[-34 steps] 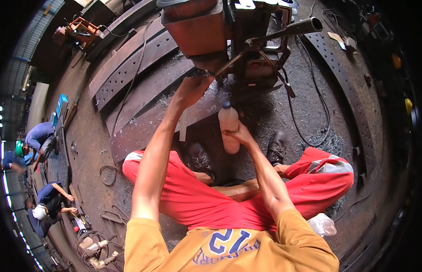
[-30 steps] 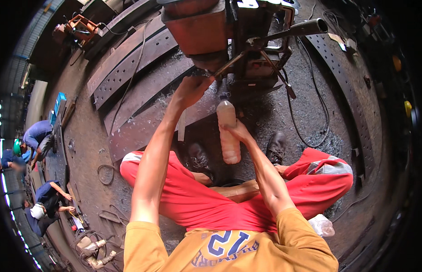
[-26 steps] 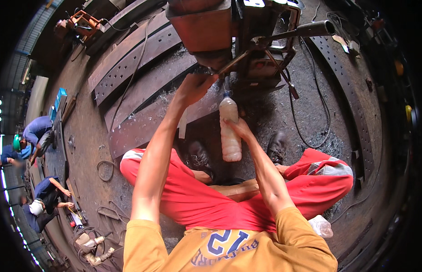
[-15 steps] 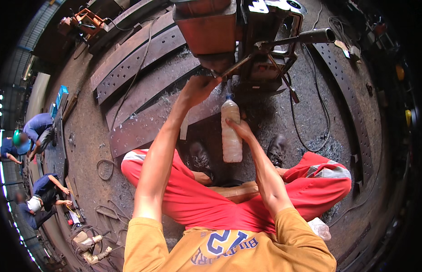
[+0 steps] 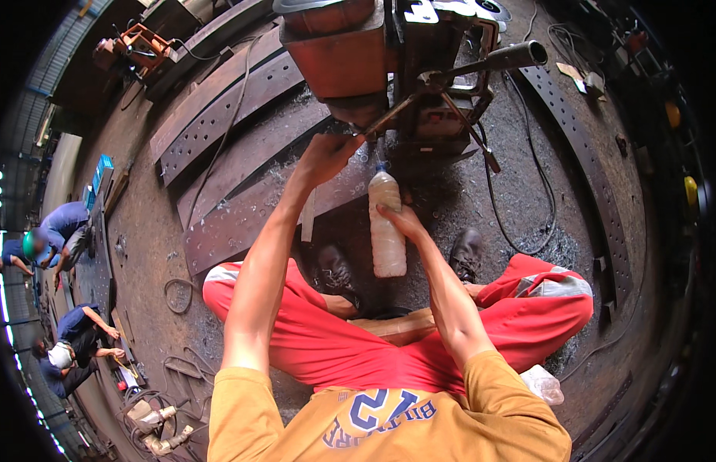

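Note:
In front of me stands a drilling machine with an orange-red motor housing [image 5: 335, 65] and a spoked feed handle [image 5: 390, 115]. My left hand [image 5: 331, 158] is closed around the near end of one spoke. A thick metal pipe [image 5: 500, 59] extends another spoke to the right. My right hand [image 5: 403, 221] grips a clear plastic bottle [image 5: 388, 250] of cloudy whitish liquid around its middle. The bottle leans slightly, its blue-capped top [image 5: 382, 166] pointing at the drill's lower end. What touches the metal under the motor is partly hidden.
Steel plates with holes [image 5: 212, 127] lie beneath and left of the drill, strewn with metal shavings. A black cable [image 5: 554, 208] loops at right beside a long perforated steel bar [image 5: 585, 154]. Co-workers [image 5: 77, 331] crouch or bend at far left. A plastic bag [image 5: 543, 383] lies near my right knee.
The view has shifted slightly, so the drill appears a little further left and higher. Both hands keep their holds on the feed handle and the bottle.

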### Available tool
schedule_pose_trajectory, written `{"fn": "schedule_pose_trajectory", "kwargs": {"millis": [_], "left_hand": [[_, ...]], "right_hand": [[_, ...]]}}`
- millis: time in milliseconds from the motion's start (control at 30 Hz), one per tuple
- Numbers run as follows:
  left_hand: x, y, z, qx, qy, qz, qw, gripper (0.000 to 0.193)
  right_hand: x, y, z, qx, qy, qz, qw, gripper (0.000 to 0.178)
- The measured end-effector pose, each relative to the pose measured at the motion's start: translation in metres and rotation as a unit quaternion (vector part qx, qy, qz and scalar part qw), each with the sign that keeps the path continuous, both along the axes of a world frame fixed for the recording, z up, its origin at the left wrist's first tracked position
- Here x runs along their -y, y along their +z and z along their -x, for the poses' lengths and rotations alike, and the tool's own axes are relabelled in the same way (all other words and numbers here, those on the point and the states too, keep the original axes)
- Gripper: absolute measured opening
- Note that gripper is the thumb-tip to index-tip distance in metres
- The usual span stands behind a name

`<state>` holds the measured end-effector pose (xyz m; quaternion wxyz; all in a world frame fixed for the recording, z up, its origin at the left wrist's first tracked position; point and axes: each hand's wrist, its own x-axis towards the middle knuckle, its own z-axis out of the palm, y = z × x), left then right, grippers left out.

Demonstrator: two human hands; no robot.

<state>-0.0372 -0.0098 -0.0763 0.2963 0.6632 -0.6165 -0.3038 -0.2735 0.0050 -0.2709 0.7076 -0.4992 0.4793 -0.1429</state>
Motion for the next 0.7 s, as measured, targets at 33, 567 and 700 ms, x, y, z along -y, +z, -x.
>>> {"fn": "schedule_pose_trajectory", "kwargs": {"millis": [33, 567, 700], "left_hand": [[0.000, -0.001, 0.000, 0.000, 0.000, 0.001, 1.000, 0.060], [0.001, -0.005, -0.002, 0.002, 0.011, -0.012, 1.000, 0.060], [-0.001, -0.004, -0.002, -0.004, 0.014, -0.011, 1.000, 0.060]], "right_hand": [[0.000, -0.001, 0.000, -0.007, 0.003, 0.001, 1.000, 0.060], [0.002, -0.011, -0.003, 0.026, 0.010, -0.009, 1.000, 0.053], [-0.001, -0.007, -0.003, 0.036, -0.007, -0.004, 0.999, 0.047]]}}
